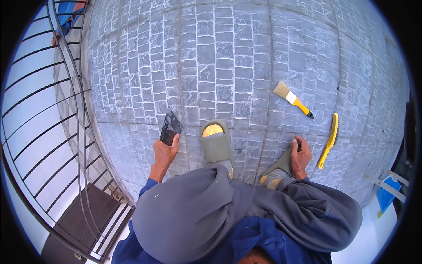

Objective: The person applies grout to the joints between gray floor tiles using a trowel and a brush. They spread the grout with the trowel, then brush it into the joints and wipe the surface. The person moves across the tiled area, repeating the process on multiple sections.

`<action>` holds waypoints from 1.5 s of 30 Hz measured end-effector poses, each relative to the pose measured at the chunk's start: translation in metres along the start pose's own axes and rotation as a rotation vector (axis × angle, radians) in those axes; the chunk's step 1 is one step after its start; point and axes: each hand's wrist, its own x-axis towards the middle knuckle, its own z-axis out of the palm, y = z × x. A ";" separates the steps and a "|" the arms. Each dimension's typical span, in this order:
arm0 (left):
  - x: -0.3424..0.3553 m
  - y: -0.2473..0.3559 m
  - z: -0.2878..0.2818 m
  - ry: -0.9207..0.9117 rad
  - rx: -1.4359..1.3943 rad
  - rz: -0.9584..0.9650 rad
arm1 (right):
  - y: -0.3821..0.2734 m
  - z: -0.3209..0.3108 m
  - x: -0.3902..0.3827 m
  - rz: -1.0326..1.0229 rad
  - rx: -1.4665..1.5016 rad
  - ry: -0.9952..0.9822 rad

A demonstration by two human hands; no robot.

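A dark, flat scraper (171, 127) with pale smears on its blade is gripped in my left hand (166, 154), tilted up over the paving left of my slipper. My right hand (301, 157) hangs by my other foot, its fingers curled in and closed; no object shows in it. Ahead and to the right of it lies a paintbrush (295, 102) with pale bristles and a yellow handle with a black end. A yellow-handled wire brush (329, 140) rests on the floor to the right of that hand.
Grey stone-patterned tiles (215, 61) with whitish joints spread in front. A black metal railing (74, 105) curves along the left, beside a brown step (88, 215). My olive slippers (216, 147) stand on the tiles. A blue thing (387, 193) is at the right edge.
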 end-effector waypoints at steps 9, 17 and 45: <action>0.175 0.062 -0.064 0.324 -0.539 -0.028 | -0.003 0.001 0.001 -0.094 -0.009 0.077; 0.363 0.080 0.008 0.290 -0.330 0.007 | 0.000 -0.001 -0.002 -0.103 0.017 0.068; 0.198 0.009 0.037 0.307 -0.087 0.174 | -0.006 0.000 0.002 -0.069 -0.059 0.014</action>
